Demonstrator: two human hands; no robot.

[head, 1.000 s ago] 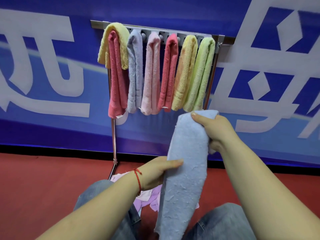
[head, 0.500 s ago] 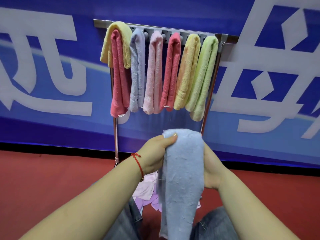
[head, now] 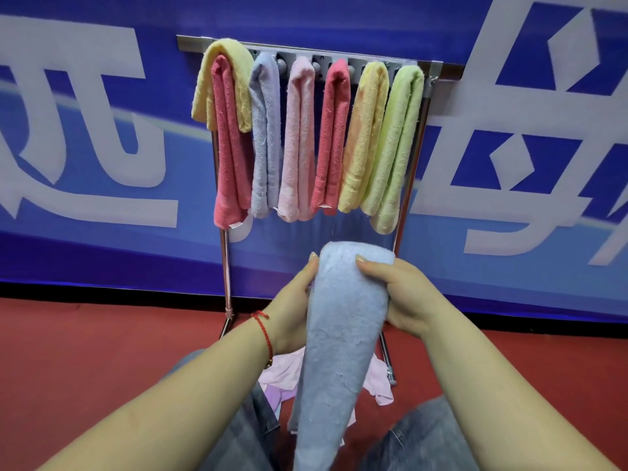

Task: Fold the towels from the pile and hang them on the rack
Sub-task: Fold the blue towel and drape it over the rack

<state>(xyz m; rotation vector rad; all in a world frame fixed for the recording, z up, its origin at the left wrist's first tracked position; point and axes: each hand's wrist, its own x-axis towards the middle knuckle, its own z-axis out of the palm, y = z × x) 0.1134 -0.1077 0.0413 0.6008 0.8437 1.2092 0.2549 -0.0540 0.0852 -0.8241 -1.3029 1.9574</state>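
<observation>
A light blue towel (head: 339,334), folded into a long strip, hangs down in front of me. My left hand (head: 292,307) grips its left edge near the top fold. My right hand (head: 404,294) grips the right edge, thumb on the front. Behind them stands a metal rack (head: 438,68) with several folded towels on its bar: yellow (head: 221,52) over red (head: 231,147), pale blue (head: 265,137), pink (head: 299,141), red (head: 331,137), yellow (head: 363,137) and green (head: 394,147). A pile of pink and lilac cloths (head: 285,372) lies on the floor, partly hidden by the held towel.
A blue banner (head: 102,215) with large white characters covers the wall behind the rack. The floor (head: 85,351) is red. My knees in grey jeans (head: 418,436) frame the pile. The rack's legs (head: 226,314) stand on either side of the pile.
The left hand rose from the middle of the towel to its top edge. The right hand came round to grip the right side, and the towel's top sank lower.
</observation>
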